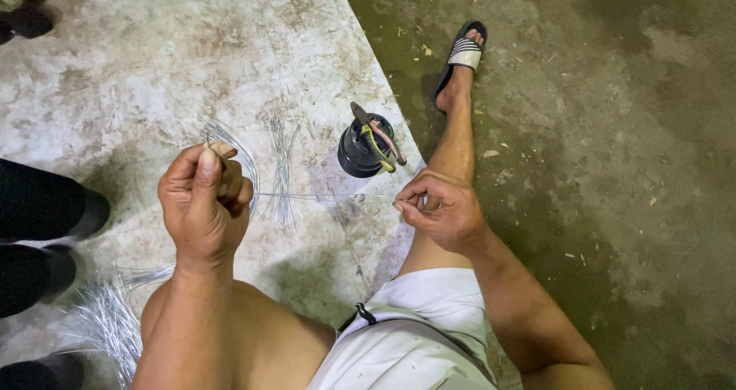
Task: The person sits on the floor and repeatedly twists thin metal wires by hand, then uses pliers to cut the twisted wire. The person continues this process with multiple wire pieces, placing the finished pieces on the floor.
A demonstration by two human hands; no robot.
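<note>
Two surfaces underfoot: a pale, blotchy cement slab (192,68) with rust-brown stains from 9 to 12 o'clock, and darker greenish-grey rough ground (613,129) from 12 to 5 o'clock, flecked with small pale chips. Seated on the slab's edge, bare-legged, in white shorts (414,336); right foot out at 1 o'clock in a black slide sandal with white stripes (464,53).

Stretched level across the middle, a thin, shiny strand of silver wire (322,197), taut between both hands. Left hand (205,206) curled into a fist around one end, thumb pressed on top, a short stub of wire poking up above the knuckles. Right hand (441,210) pinching the other end between thumb and fingertips.

Just above the strand, at 12 o'clock, a squat black cylindrical container (360,152) with worn pliers with yellowish and reddish handles (379,141) laid across its top. Loose bundles of cut silver wire lengths (280,175) fanned on the slab behind the strand; a denser heap of the same wire (103,321) at 8 o'clock, partly behind the left knee.

Dark trouser legs and shoes of another person (46,237) at 9 o'clock, cut off by the frame. Container contents hidden.
</note>
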